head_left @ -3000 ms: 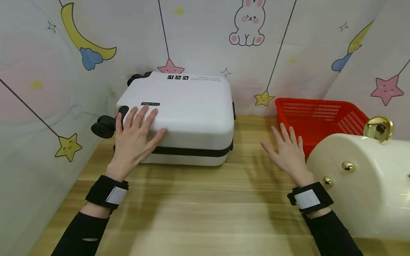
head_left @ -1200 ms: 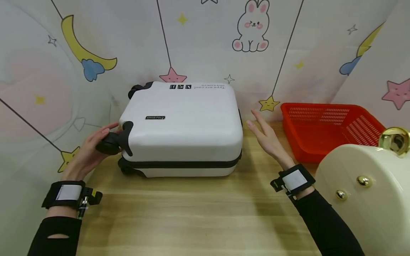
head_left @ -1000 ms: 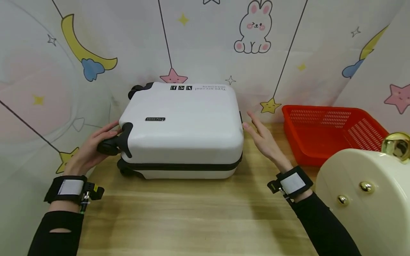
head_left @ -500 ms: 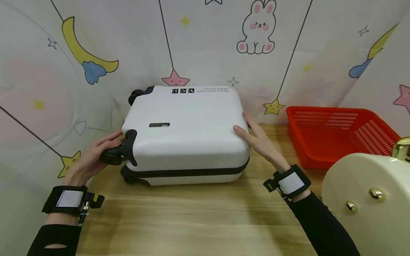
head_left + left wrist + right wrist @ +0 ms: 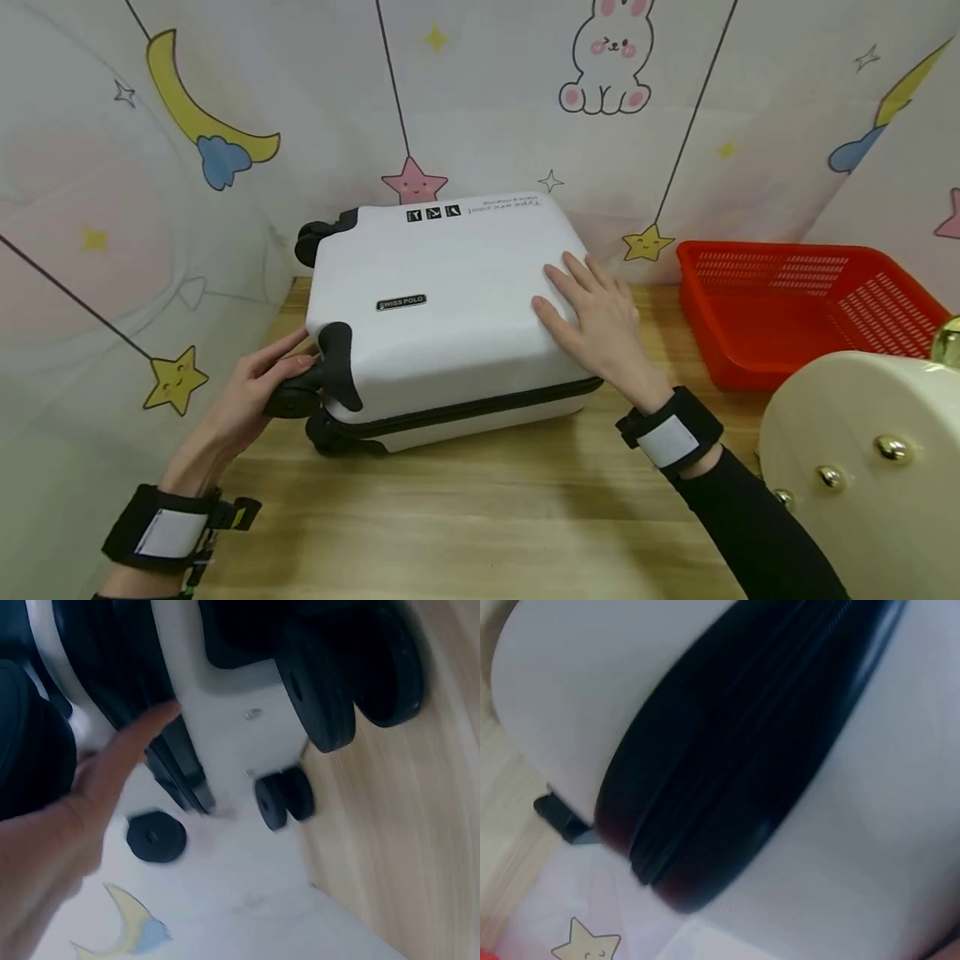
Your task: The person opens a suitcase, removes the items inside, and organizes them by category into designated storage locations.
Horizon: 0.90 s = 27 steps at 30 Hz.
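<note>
A white hard-shell suitcase (image 5: 465,258) lies flat on the wooden table, turned slightly, with its wheels to the left. At that end my left hand (image 5: 251,392) lies behind the near black wheel (image 5: 296,396), fingers extended against the base. Up close in the left wrist view, one straight finger (image 5: 139,739) reaches across the base among the wheels; the other fingers are partly hidden. My right hand (image 5: 603,325) rests on the upper shell at the right end, fingers spread. The right wrist view shows the black zipper band (image 5: 727,757) between the two shells; hardly any of the hand appears there.
A red perforated plastic basket (image 5: 787,325) stands at the back right. In front of it is a glossy cream rounded container (image 5: 847,425) with gold knobs, cut off by the frame. A printed backdrop (image 5: 487,92) closes off the back and left of the wooden table (image 5: 450,517).
My left hand has gone from the suitcase's top to its wheel end. My right hand has come left onto the shell. The suitcase has turned, its wheel end swinging nearer me.
</note>
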Each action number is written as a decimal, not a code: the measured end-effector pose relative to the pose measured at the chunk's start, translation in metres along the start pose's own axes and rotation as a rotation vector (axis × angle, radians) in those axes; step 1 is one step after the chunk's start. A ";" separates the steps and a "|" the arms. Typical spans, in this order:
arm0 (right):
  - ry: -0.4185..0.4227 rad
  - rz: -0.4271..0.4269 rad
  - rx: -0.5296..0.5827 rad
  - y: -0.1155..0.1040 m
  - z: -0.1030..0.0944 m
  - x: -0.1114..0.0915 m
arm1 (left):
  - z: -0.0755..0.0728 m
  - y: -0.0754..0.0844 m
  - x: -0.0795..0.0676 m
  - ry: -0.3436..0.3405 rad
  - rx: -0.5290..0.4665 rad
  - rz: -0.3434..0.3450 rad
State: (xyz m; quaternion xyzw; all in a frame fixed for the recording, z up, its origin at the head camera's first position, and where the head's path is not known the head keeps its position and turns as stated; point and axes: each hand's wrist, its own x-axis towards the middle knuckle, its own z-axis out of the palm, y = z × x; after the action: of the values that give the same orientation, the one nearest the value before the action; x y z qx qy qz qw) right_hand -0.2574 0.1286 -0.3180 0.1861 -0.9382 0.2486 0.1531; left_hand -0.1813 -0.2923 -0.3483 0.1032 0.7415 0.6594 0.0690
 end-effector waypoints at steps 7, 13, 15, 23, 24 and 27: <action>0.122 -0.043 -0.131 0.015 -0.003 0.002 | 0.039 0.019 -0.016 0.028 0.229 -0.053; 0.169 -0.062 -0.060 0.034 -0.012 0.003 | 0.028 0.016 -0.010 -0.063 0.193 -0.067; 0.171 -0.070 -0.049 0.036 -0.013 0.003 | 0.015 0.011 0.004 -0.041 0.189 -0.094; 0.172 -0.090 -0.041 0.035 -0.006 0.003 | -0.019 -0.022 0.077 0.066 0.249 -0.182; 0.172 -0.092 -0.039 0.035 -0.005 0.002 | -0.020 -0.027 0.085 0.068 0.262 -0.184; 0.171 -0.103 -0.032 0.032 -0.002 0.001 | -0.024 -0.040 0.102 0.101 0.308 -0.151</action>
State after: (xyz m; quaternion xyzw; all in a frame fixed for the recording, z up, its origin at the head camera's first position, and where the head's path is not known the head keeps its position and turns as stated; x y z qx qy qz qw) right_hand -0.2719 0.1546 -0.3291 0.2098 -0.9146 0.2402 0.2484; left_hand -0.2883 -0.2944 -0.3815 0.0234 0.8418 0.5354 0.0645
